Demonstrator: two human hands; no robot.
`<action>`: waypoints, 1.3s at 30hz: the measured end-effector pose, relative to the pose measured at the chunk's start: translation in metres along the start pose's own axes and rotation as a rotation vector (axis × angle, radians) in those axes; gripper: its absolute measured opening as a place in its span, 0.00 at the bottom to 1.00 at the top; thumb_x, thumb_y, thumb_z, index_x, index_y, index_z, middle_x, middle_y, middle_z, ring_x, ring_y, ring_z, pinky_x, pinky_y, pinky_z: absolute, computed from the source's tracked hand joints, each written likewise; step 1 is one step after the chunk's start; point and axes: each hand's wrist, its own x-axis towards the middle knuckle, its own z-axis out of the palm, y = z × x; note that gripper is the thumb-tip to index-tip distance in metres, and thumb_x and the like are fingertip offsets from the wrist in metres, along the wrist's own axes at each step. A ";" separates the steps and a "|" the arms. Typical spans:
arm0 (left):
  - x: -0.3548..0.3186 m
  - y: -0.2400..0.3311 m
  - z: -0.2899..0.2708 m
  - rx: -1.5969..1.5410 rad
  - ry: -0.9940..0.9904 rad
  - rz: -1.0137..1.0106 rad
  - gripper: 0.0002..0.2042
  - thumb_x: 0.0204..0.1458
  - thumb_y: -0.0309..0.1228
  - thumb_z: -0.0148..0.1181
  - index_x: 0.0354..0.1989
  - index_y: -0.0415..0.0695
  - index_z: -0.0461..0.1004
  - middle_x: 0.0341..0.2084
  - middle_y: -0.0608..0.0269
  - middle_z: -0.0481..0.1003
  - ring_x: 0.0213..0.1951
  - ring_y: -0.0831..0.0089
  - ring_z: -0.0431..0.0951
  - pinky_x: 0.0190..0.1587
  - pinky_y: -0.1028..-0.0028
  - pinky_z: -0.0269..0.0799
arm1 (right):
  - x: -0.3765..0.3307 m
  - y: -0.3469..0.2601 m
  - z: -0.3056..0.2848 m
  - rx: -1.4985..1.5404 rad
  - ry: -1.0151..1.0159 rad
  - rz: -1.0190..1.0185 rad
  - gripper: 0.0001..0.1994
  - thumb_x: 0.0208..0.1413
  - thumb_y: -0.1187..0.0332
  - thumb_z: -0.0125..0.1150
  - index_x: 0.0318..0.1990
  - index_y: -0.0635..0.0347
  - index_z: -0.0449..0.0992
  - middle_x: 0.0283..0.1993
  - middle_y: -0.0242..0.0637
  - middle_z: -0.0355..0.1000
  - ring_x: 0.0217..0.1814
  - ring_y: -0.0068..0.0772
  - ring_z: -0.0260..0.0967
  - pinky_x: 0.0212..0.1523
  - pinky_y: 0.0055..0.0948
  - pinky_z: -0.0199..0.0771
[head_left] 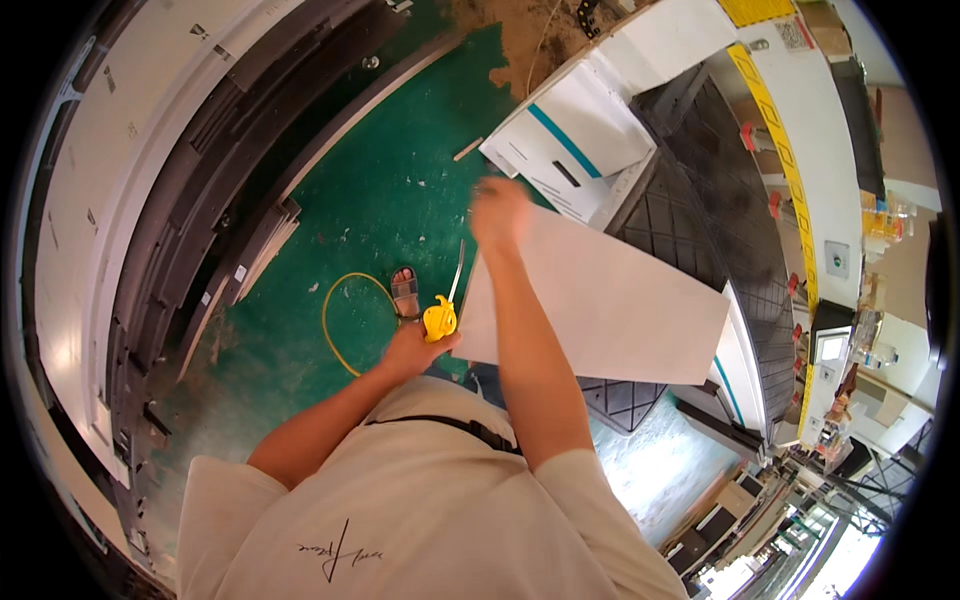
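My left hand [408, 348] is closed round a yellow air blow gun [440, 318], its thin metal nozzle [459, 268] pointing away from me. Beside it lies the near left edge of a pale flat panel [610, 300], which rests on the machine to my right. My right arm reaches forward over that panel. At its far left corner is my right hand [500, 212], smeared by motion; its fingers cannot be made out. A yellow hose [327, 310] loops over the floor left of the blow gun.
A white and black machine [700, 170] with a yellow edge strip curves along my right. Dark stacked boards [215, 150] line the left. My sandalled foot [404, 292] stands on the green floor [365, 185]. A small wooden strip [468, 150] lies beyond the panel.
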 end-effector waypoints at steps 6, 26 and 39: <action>-0.015 -0.008 0.002 0.046 0.048 0.059 0.22 0.55 0.51 0.68 0.39 0.41 0.81 0.32 0.54 0.83 0.37 0.58 0.83 0.40 0.62 0.76 | 0.007 -0.016 -0.023 0.071 -0.079 -0.081 0.07 0.55 0.70 0.65 0.40 0.57 0.85 0.42 0.45 0.77 0.45 0.50 0.76 0.48 0.43 0.76; -0.035 -0.014 0.061 -0.435 0.432 -0.046 0.18 0.54 0.35 0.72 0.51 0.43 0.77 0.32 0.68 0.80 0.27 0.82 0.74 0.26 0.78 0.66 | 0.054 0.016 -0.052 0.153 -0.366 -0.736 0.02 0.57 0.73 0.64 0.36 0.60 0.81 0.33 0.41 0.70 0.35 0.49 0.72 0.37 0.42 0.72; -0.066 -0.051 0.130 -1.226 0.744 0.024 0.27 0.57 0.27 0.63 0.66 0.42 0.69 0.25 0.69 0.74 0.20 0.85 0.63 0.23 0.78 0.61 | -0.168 0.052 -0.096 0.380 -0.822 -1.159 0.04 0.55 0.74 0.60 0.28 0.57 0.75 0.31 0.42 0.67 0.36 0.48 0.71 0.36 0.43 0.71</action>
